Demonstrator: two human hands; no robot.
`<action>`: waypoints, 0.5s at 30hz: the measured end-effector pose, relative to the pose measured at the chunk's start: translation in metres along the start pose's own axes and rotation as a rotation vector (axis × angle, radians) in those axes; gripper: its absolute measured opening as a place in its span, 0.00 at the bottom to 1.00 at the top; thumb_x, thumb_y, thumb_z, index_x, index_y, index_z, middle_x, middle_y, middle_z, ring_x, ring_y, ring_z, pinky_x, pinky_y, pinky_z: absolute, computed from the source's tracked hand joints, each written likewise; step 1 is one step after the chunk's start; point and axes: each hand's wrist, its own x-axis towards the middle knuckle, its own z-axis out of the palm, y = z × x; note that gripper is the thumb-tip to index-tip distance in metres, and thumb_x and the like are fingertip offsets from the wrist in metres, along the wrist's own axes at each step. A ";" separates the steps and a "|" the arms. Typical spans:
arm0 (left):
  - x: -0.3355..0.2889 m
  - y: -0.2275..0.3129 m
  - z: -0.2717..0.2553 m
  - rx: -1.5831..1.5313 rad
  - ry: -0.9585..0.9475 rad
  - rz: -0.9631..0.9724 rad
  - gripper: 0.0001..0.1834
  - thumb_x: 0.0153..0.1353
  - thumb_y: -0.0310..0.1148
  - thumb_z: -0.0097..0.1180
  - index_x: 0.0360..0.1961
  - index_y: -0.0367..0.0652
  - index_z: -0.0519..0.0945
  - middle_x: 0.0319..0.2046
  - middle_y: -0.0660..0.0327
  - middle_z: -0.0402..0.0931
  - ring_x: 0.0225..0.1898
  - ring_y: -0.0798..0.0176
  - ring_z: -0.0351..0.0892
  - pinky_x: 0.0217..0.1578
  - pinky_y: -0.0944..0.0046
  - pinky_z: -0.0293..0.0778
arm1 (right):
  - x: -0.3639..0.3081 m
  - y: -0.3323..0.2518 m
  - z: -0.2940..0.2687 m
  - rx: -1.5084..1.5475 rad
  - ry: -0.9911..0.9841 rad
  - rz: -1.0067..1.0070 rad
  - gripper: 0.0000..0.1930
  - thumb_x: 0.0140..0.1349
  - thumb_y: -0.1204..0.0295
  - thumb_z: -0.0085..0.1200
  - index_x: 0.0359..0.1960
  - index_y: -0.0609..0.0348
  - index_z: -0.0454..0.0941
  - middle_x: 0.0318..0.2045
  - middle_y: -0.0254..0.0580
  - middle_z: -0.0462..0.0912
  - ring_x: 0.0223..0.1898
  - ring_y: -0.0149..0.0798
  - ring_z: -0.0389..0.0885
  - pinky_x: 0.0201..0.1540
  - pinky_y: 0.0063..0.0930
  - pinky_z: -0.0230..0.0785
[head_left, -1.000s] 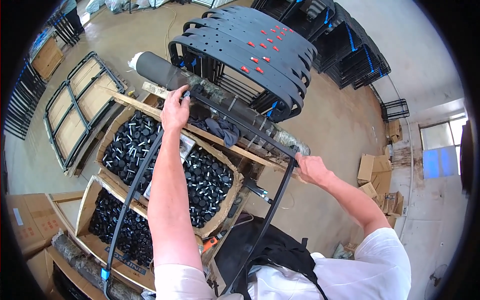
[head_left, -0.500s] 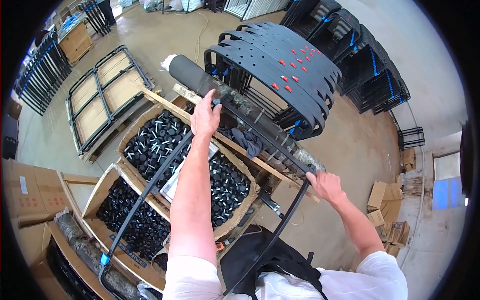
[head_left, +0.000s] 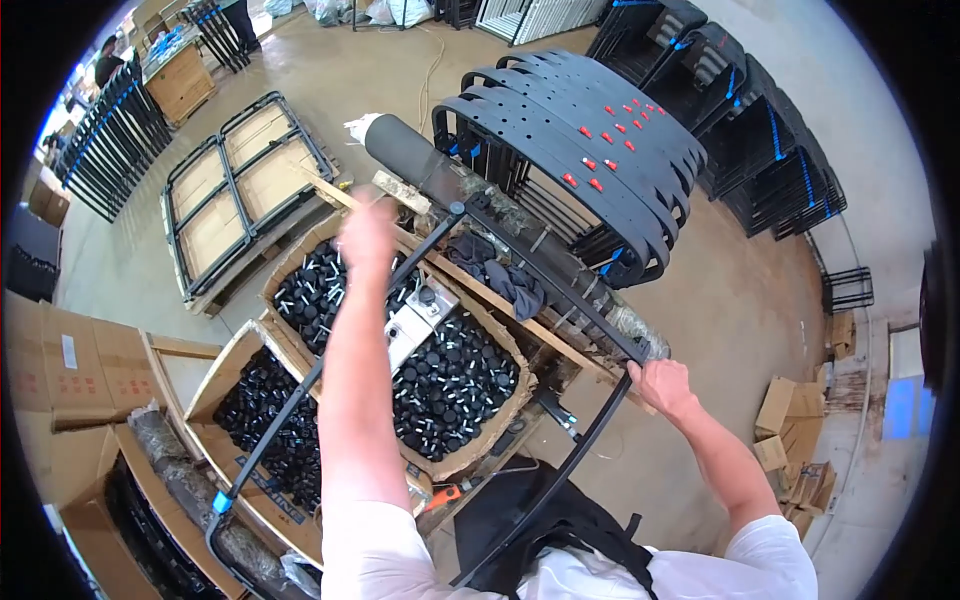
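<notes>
My right hand [head_left: 660, 386] is closed around the right corner of a black metal tube frame [head_left: 558, 277], which lies across the padded support and reaches back toward my body. My left hand [head_left: 366, 240] is off the frame, smeared by motion, above the far end of a carton; its fingers cannot be made out. At the frame's other far corner sits a dark round knob [head_left: 457, 208]. Black knob-headed screws with bright shanks [head_left: 455, 385] fill the carton around a white metal block [head_left: 418, 322]. Small black parts [head_left: 262, 405] fill a nearer carton. A blue clip [head_left: 222, 502] is on the frame's left tube.
Beyond the support stands a stack of black curved frames [head_left: 570, 110] with red pieces on top. A wrapped roll [head_left: 400, 145] and a dark cloth [head_left: 497, 272] lie near the frame. Left of the cartons is a panelled frame [head_left: 235, 190]; more cartons [head_left: 790, 420] stand at the right.
My left hand has left the frame's far corner and moved left and nearer, over the carton, uncovering the knob there. My right hand keeps its hold; the view has shifted slightly.
</notes>
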 end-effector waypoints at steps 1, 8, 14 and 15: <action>0.011 -0.051 -0.001 -0.063 0.173 -0.367 0.26 0.74 0.51 0.57 0.61 0.40 0.75 0.45 0.46 0.87 0.45 0.42 0.89 0.45 0.44 0.84 | 0.007 -0.013 0.005 -0.003 0.009 -0.040 0.32 0.74 0.46 0.49 0.23 0.62 0.86 0.22 0.57 0.86 0.27 0.57 0.89 0.33 0.51 0.82; -0.002 0.051 0.033 0.013 0.081 0.269 0.44 0.60 0.64 0.67 0.67 0.43 0.73 0.53 0.46 0.82 0.53 0.41 0.84 0.55 0.45 0.80 | 0.005 -0.011 0.007 0.015 0.004 -0.020 0.29 0.72 0.49 0.53 0.20 0.61 0.84 0.21 0.57 0.86 0.25 0.58 0.88 0.31 0.53 0.81; 0.005 0.003 0.003 -0.082 -0.020 0.139 0.31 0.69 0.55 0.63 0.59 0.40 0.75 0.47 0.46 0.82 0.49 0.41 0.86 0.50 0.44 0.81 | -0.005 0.002 0.011 0.007 0.151 -0.066 0.27 0.70 0.52 0.57 0.17 0.59 0.80 0.17 0.55 0.83 0.22 0.56 0.86 0.25 0.50 0.78; 0.015 -0.046 -0.005 -0.013 0.153 0.011 0.27 0.70 0.53 0.61 0.56 0.39 0.77 0.46 0.45 0.83 0.49 0.41 0.86 0.50 0.44 0.82 | 0.000 -0.009 0.008 0.018 0.209 -0.116 0.27 0.69 0.52 0.58 0.16 0.58 0.78 0.16 0.53 0.82 0.21 0.56 0.86 0.24 0.50 0.77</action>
